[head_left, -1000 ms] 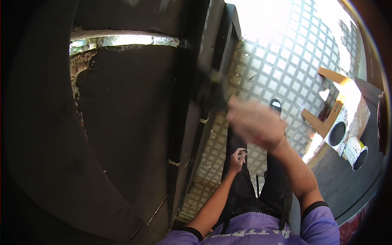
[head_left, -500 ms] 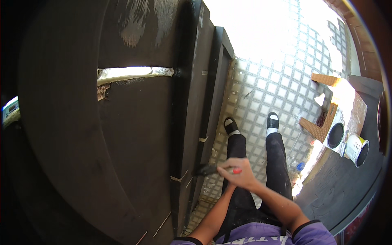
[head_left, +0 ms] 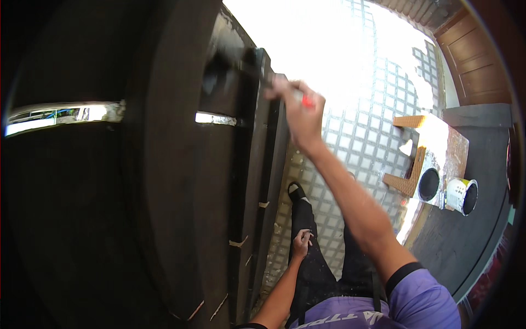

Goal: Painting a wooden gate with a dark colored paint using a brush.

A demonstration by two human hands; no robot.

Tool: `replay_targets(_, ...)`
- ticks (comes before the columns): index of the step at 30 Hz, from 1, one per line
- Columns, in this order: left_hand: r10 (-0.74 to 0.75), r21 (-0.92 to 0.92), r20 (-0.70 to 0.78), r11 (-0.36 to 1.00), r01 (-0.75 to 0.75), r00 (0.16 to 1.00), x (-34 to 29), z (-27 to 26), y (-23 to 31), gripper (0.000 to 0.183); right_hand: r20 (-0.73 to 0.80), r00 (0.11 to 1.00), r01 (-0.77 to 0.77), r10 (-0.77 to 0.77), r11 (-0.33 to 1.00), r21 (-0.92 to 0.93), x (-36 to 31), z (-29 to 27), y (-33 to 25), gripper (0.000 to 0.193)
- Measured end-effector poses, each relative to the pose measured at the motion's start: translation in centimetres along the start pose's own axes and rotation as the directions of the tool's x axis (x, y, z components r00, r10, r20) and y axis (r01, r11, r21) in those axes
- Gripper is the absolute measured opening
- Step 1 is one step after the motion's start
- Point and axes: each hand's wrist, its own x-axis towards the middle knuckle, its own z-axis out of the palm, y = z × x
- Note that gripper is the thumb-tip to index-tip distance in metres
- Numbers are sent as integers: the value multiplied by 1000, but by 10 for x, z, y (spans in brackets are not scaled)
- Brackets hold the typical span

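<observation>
My right hand is closed around the handle of a paintbrush, whose red handle end shows behind the fingers. Motion smears the dark bristles, which are at the upper part of a dark-painted wooden panel, over a pale, thinly coated patch. Whether the bristles press on the wood, I cannot tell. Down by my left thigh, my left hand hangs with its fingers loosely curled and apart, and nothing visible in it.
Dark wooden boards with slot openings fill the left side. On the right, a paint-splashed stool lies on its side, by a dark-filled paint container and a white paint bucket. A dark panel stretches behind them. Tiled floor runs between.
My right hand has swung up and away with the paintbrush, from low beside the boards to the panel's upper part. The left hand, earlier mostly hidden beneath the right arm, now shows at my thigh.
</observation>
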Motion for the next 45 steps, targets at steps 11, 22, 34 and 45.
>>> replay_targets(11,38,4,8,999,-38,999,-21,18,61,40,45,997,54,-55,998,14,34,3,-70,21)
replay_targets(22,263,-23,-241,961,-277,934,-43,1,91,33,411,812,-226,415,872,-434,-128,-104,-80,28)
replay_targets(34,353,329,84,873,-360,932,29,-48,141,38,-882,471,-555,-27,768,-320,-379,-497,-102,25)
replay_targets(45,-31,491,871,6,-871,491,17,33,238,51,-933,299,-585,-199,734,-344,-664,-378,-45,47)
